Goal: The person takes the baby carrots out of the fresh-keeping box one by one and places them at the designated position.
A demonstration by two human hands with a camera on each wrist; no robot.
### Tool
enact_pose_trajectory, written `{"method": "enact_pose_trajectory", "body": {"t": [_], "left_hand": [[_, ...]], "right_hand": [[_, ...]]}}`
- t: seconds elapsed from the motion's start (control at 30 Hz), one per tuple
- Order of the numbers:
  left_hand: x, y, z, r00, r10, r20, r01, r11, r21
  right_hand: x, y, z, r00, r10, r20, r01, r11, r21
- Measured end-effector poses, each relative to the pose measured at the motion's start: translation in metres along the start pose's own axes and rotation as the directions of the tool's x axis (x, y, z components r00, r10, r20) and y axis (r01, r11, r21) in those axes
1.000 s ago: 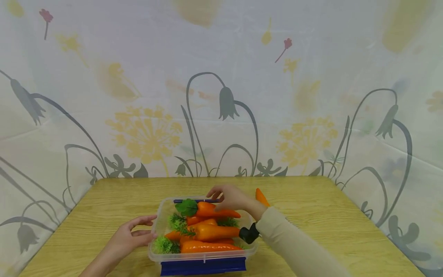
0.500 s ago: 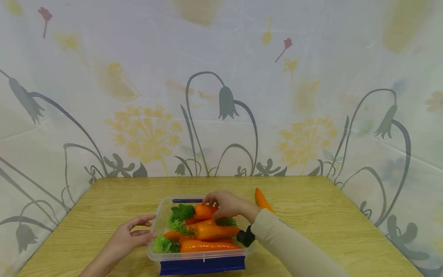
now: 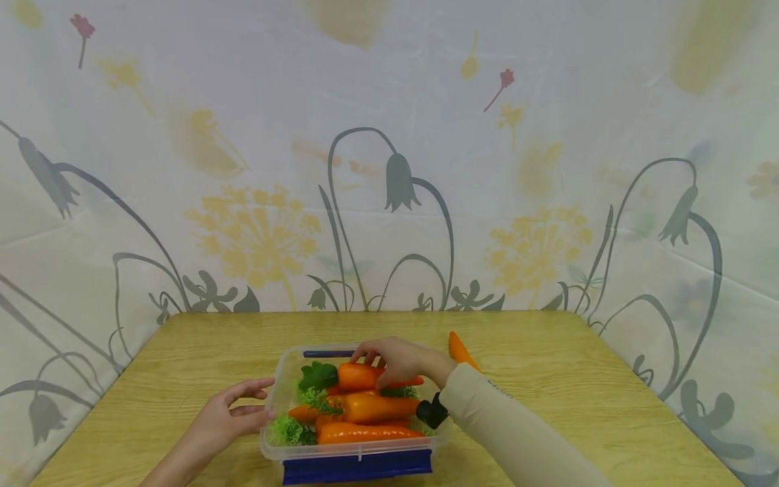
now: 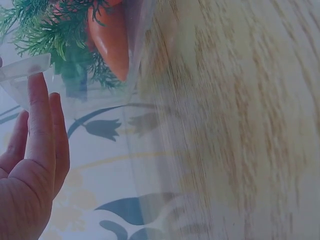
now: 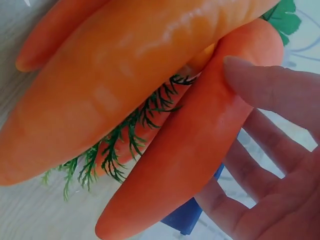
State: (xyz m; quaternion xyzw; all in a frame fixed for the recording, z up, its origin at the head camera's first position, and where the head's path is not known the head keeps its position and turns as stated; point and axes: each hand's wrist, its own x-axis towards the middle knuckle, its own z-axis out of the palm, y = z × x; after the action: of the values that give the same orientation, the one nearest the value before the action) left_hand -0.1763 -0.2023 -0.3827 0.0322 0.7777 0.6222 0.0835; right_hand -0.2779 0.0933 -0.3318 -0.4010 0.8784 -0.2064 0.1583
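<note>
Green-topped carrot (image 3: 349,377) has come down a bit inside the clear box (image 3: 359,448) over the last second, right hand (image 3: 394,360) pinching it, left hand's (image 3: 226,418) straight fingers at the rim, so it looks nearly settled beside the other carrots (image 3: 380,408).

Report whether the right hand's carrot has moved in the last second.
Yes: the leafy end of the carrot has shifted left and closer to the unmoved near blue latch.

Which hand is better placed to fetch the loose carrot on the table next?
Probably the right hand, once it releases the carrot it grips in the container: the loose carrot lies just beyond its sleeve, while the left hand touches the container's left side.
</note>
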Motion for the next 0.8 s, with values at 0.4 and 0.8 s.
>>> {"method": "enact_pose_trajectory", "body": {"t": [0.4, 0.8], "left_hand": [[0.0, 0.0, 0.001, 1.0, 0.008, -0.008, -0.008, 1.0, -0.001], [0.001, -0.001, 0.001, 1.0, -0.009, 0.0, 0.009, 1.0, 0.002]], "right_hand": [[-0.007, -0.003, -0.009, 0.997, -0.054, -0.047, 0.056, 0.998, 0.026], [-0.023, -0.006, -0.018, 0.986, -0.042, -0.16, 0.059, 0.993, 0.1]]}}
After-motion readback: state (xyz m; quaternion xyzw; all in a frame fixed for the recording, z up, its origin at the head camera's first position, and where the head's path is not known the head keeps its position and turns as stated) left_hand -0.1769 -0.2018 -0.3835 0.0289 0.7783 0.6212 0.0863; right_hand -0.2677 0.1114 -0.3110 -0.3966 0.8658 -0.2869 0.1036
